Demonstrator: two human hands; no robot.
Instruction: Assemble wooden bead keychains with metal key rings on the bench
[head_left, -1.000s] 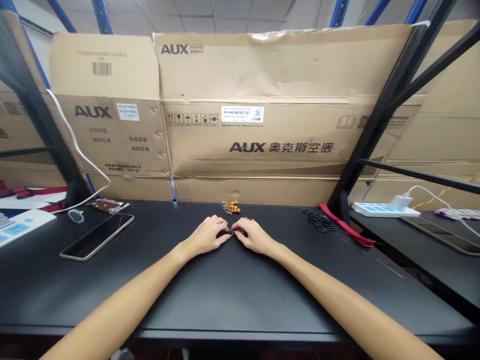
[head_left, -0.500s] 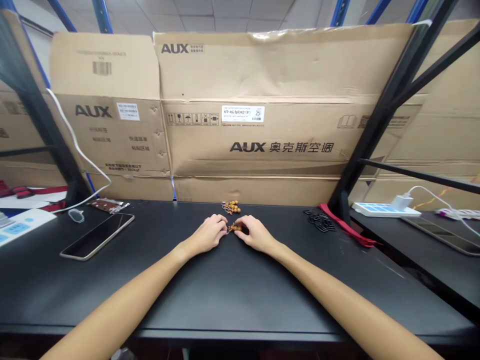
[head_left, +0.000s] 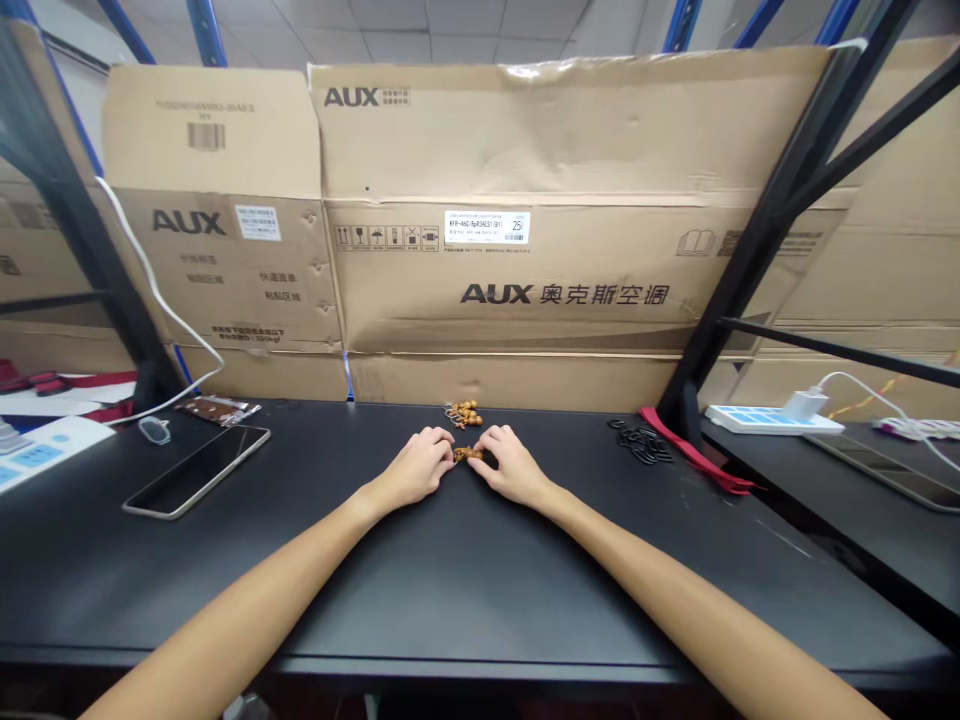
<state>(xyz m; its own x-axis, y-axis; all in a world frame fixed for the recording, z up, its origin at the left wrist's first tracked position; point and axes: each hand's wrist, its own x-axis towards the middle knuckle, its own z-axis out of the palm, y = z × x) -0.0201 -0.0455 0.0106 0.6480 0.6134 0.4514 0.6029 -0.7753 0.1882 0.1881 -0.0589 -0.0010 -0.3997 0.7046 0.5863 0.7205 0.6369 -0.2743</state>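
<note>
A small brown beaded keychain [head_left: 469, 454] lies low over the black table between my hands. My left hand [head_left: 420, 465] pinches its left end, where fingertips cover part of it. At its right end, my right hand [head_left: 512, 466] has thumb and fingers curled round the brown beads. Just beyond my fingers, a little pile of similar brown beaded keychains [head_left: 465, 413] with metal rings rests near the cardboard. Their finer details are too small to tell.
Tall cardboard sheets [head_left: 570, 150] stand along the back of the black table [head_left: 465, 590]. To the left lie a phone [head_left: 199, 472] and a brown packet [head_left: 217, 408]. Black rings [head_left: 641, 442] and a red strap [head_left: 697, 455] lie to the right, beside a black metal frame [head_left: 750, 270].
My right hand has shifted very slightly, and a bit more of the brown keychain shows between my fingertips. The pile behind stays where it was.
</note>
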